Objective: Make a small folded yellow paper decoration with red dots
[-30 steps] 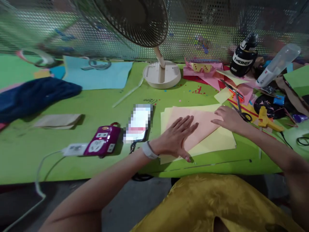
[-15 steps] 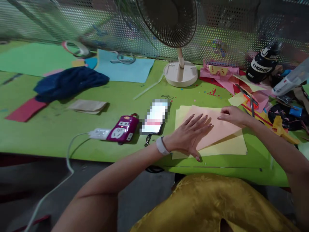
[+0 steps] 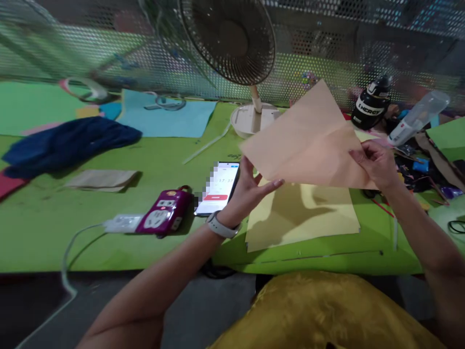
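Observation:
A peach-coloured sheet of paper [image 3: 308, 140] is lifted off the table and tilted. My right hand [image 3: 378, 162] pinches it by its right side, thumb in front. My left hand [image 3: 250, 189] is at the sheet's left corner, with fingers partly hidden behind it and the thumb stretched along the lower edge. Below lie yellow sheets of paper [image 3: 308, 218], with the shadow of hand and sheet across them. A phone [image 3: 220, 189] with a lit screen lies just left of my left hand.
A purple power strip [image 3: 165, 213] with a white plug and cable lies left of the phone. Behind stands a fan [image 3: 232, 41]. A black bottle [image 3: 372, 104], a clear bottle [image 3: 419, 118] and scraps crowd the right. A dark blue cloth [image 3: 72, 145] lies left.
The peach sheet has risen from the yellow sheets into the air. My left hand has gone from lying flat on it to its left corner. The view has shifted right.

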Available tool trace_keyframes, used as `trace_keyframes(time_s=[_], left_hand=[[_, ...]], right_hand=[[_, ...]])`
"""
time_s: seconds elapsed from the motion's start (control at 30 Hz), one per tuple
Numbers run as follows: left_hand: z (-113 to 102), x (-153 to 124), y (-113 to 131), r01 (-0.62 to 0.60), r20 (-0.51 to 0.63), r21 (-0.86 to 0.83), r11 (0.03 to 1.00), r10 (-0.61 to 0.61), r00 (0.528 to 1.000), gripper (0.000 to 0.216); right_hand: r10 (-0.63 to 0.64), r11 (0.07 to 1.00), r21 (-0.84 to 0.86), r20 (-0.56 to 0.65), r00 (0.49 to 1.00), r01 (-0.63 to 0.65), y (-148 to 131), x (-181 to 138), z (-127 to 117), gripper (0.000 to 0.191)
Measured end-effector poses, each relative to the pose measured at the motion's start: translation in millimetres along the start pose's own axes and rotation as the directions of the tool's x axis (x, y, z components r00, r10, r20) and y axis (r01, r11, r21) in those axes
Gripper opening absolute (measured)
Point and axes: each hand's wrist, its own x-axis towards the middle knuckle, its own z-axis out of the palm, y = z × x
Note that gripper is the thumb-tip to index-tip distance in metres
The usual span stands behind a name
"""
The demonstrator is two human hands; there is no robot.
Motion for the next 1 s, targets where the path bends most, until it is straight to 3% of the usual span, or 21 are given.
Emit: trace_keyframes(time_s=[0.1, 0.2, 0.3, 0.4, 0.47, 0.53, 0.6, 0.7, 0.8, 0.9, 1.0], left_hand=[[10.2, 9.3, 5.3, 0.061, 0.01, -0.172, 0.983, -0.06, 0.998, 0.078], [11.0, 13.6, 7.0, 0.061, 0.008, -0.105, 0.993, -0.061, 0.998, 0.058], [0.0, 13.4, 13.6, -0.189, 0.043, 0.069, 0.98, 0.186, 0.982, 0.029], [-13.6, 9.4, 21.5, -0.556, 0.155, 0.118, 0.823, 0.538, 0.829, 0.033], [-17.9, 4.4, 19.5, -0.652, 0.249, 0.171, 0.738, 0.608, 0.754, 0.045], [-16.8, -2.5, 8.6, -0.669, 0.368, 0.189, 0.719, 0.579, 0.727, 0.052], [-11.8, -10.3, -8.0, -0.661, 0.475, 0.165, 0.732, 0.529, 0.704, 0.049], [-2.5, -20.4, -29.7, -0.643, 0.606, 0.139, 0.754, 0.448, 0.657, 0.047], [1.7, -25.1, -35.7, -0.614, 0.686, 0.135, 0.778, 0.374, 0.624, 0.051], [-1.6, -25.4, -29.7, -0.598, 0.71, 0.141, 0.789, 0.34, 0.617, 0.058], [-9.9, -25.0, -22.9, -0.602, 0.745, 0.104, 0.792, 0.339, 0.574, 0.055]], right_hand=[[-0.021, 0.997, -0.08, -0.104, 0.994, 0.013, -1.0, -5.6, 8.4, 0.038], [-0.068, 0.989, -0.137, -0.141, 0.988, 0.048, 3.5, -9.4, 11.6, 0.038], [-0.208, 0.964, -0.191, -0.121, 0.971, 0.183, 6.7, -9.9, 7.3, 0.038], [-0.285, 0.922, -0.279, -0.026, 0.958, 0.267, 5.7, -9.5, 1.4, 0.044], [-0.27, 0.904, -0.335, 0.034, 0.962, 0.266, 6.6, -11.1, 0.0, 0.043], [-0.261, 0.865, -0.404, 0.146, 0.954, 0.298, 12.0, -15.7, 1.2, 0.038], [-0.257, 0.784, -0.464, 0.361, 0.896, 0.412, 22.0, -23.5, 4.4, 0.037], [-0.201, 0.671, -0.433, 0.675, 0.71, 0.602, 39.9, -39.5, 10.3, 0.046], [-0.13, 0.66, -0.36, 0.81, 0.572, 0.66, 52.3, -54.7, 14.2, 0.057], [-0.13, 0.68, -0.333, 0.822, 0.554, 0.653, 55.2, -65.1, 13.4, 0.057], [-0.145, 0.678, -0.321, 0.823, 0.549, 0.661, 52.2, -72.4, 8.4, 0.061]])
